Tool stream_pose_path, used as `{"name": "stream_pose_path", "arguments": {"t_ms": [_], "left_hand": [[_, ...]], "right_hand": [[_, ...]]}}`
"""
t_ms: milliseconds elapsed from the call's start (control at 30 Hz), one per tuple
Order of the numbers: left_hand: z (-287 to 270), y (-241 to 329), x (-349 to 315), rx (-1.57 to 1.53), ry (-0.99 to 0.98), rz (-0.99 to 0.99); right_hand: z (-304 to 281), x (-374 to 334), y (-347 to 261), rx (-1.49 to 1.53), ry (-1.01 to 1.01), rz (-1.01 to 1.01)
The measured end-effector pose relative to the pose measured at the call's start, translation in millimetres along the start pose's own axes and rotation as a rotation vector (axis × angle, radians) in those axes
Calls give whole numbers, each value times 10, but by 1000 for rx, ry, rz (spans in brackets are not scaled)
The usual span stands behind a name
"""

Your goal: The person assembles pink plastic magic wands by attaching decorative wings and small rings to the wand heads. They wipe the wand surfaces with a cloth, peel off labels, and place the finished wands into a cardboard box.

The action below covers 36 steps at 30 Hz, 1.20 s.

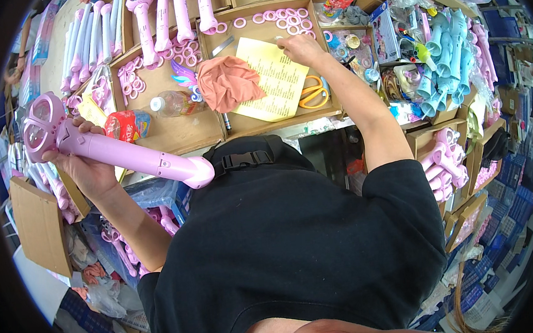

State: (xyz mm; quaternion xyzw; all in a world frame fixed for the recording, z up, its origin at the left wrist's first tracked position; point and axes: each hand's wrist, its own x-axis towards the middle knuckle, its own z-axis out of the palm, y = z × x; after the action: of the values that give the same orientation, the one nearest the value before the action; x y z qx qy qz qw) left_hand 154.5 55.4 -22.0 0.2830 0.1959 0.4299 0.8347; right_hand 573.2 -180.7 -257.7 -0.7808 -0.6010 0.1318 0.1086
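Observation:
My left hand (89,168) is wrapped round a pink toy wand (125,155). The wand's round openwork head (44,128) points to the far left and its rounded handle end lies near my waist. Over the top edge of a printed yellow sheet (277,83), my right hand (302,49) has its fingers pinched together; whatever is between them is too small to tell. Pink rings (293,19) lie just beyond that hand. A crumpled salmon cloth (228,83) covers the sheet's left part, and orange-handled scissors (314,93) rest by its right side.
Shallow cardboard trays (173,132) hold a clear bottle (174,104), a red-labelled bottle (126,125) and a winged ornament (185,77). More pink wands (182,16) lie at the back. Light-blue toy parts (446,58) are piled right, above a box of pink parts (444,165).

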Motion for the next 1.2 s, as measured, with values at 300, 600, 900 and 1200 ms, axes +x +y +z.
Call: {"name": "stream_pose_path", "arguments": {"t_ms": [300, 600, 900, 1200], "left_hand": [[13, -17, -4, 32, 29, 21], [37, -36, -23, 16, 15, 19], [20, -28, -51, 58, 43, 55], [22, -26, -45, 20, 18, 32]], "right_hand": [[74, -79, 44, -49, 142, -95], [49, -116, -10, -73, 160, -99], [114, -260, -202, -93, 221, 5], [-37, -520, -305, 95, 50, 186]]}}
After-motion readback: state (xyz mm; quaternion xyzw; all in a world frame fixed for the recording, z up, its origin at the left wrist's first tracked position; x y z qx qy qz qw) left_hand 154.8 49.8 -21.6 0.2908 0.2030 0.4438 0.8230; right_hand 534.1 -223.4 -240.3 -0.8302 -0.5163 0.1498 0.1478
